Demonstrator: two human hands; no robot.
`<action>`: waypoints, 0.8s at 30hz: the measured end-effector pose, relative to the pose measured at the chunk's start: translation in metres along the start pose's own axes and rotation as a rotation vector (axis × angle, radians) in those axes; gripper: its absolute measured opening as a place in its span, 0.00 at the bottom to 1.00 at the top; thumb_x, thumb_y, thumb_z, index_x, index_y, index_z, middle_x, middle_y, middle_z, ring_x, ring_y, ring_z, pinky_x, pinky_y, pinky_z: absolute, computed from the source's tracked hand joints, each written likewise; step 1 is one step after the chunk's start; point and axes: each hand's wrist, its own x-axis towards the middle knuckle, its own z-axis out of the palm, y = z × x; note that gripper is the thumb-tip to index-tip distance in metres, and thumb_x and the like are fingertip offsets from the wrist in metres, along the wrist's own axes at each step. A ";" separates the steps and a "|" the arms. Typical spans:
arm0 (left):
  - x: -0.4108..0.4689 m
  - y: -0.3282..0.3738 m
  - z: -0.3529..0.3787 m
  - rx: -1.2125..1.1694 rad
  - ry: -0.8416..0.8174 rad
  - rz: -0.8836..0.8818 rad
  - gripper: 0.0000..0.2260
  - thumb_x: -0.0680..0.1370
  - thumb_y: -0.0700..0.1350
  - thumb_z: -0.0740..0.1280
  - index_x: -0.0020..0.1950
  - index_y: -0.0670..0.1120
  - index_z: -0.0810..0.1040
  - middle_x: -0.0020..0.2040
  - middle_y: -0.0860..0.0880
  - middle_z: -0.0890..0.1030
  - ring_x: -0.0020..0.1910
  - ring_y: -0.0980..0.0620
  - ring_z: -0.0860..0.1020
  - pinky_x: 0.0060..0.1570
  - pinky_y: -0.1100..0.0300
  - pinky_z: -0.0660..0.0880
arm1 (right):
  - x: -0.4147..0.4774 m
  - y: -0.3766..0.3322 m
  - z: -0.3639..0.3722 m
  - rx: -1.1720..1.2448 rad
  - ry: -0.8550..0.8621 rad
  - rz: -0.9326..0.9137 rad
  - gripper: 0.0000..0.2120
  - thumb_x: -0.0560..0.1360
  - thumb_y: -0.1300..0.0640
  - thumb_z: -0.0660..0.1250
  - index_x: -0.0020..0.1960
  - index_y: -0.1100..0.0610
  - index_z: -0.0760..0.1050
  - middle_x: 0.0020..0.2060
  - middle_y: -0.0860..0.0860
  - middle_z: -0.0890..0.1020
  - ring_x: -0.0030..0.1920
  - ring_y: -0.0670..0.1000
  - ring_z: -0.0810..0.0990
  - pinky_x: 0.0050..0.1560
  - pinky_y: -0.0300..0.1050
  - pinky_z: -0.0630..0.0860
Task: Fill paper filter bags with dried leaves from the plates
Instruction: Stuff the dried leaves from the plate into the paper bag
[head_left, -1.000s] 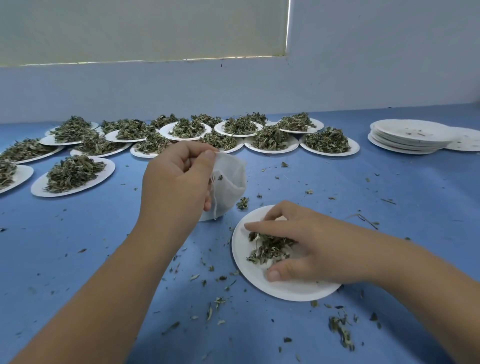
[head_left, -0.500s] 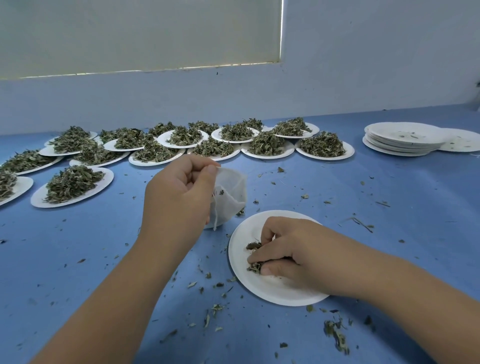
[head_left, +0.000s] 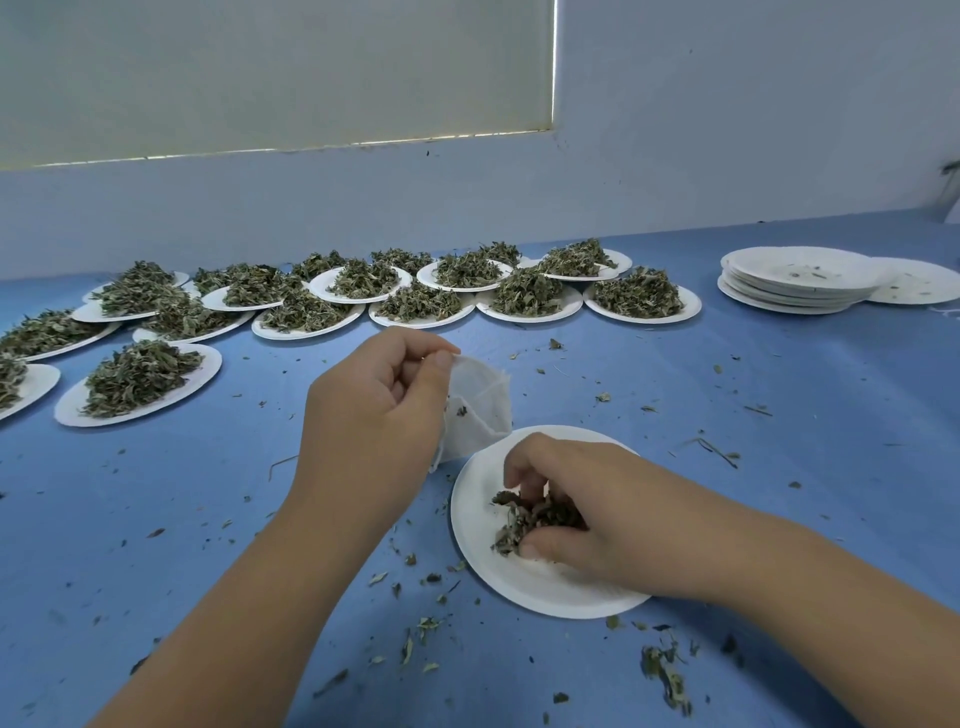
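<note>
Heaped plates: a dozen or more, ranged along the left and back of the blue bench, each piled with dried leaves and none yet drawn on. Left hand: raised over the bench, grip narrow, thumb and fingers pinching the top edge of the white filter bag, which hangs just beside the far rim of the near plate. Right hand: on the near plate; a second ago its fingers lay spread over the last small pile, and they are now curled round that clump of leaves. Judged meaning: the pinch is gathered, and the lift to the bag's mouth comes next. This plate looks nearly spent. Empty plates: stacked far right, well apart. Loose leaf crumbs: scattered across the near bench.
</note>
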 end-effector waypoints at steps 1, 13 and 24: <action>0.000 0.000 0.000 -0.004 0.002 -0.004 0.08 0.78 0.44 0.66 0.42 0.55 0.79 0.28 0.57 0.75 0.25 0.59 0.72 0.29 0.61 0.73 | 0.000 0.001 0.000 -0.006 -0.002 0.001 0.16 0.75 0.44 0.67 0.59 0.38 0.65 0.48 0.34 0.72 0.50 0.37 0.71 0.47 0.30 0.68; -0.002 0.002 0.005 -0.014 0.009 -0.042 0.08 0.79 0.45 0.66 0.42 0.54 0.79 0.27 0.56 0.76 0.24 0.58 0.72 0.27 0.64 0.72 | 0.000 -0.005 0.007 -0.257 0.111 -0.128 0.14 0.78 0.50 0.57 0.55 0.48 0.80 0.49 0.45 0.77 0.48 0.46 0.75 0.40 0.39 0.68; -0.007 0.005 0.011 0.055 0.000 -0.027 0.08 0.78 0.47 0.66 0.41 0.57 0.78 0.30 0.54 0.77 0.26 0.56 0.73 0.27 0.63 0.73 | -0.015 0.000 -0.043 0.489 0.278 -0.024 0.04 0.69 0.51 0.71 0.42 0.45 0.84 0.34 0.46 0.83 0.36 0.51 0.80 0.38 0.45 0.78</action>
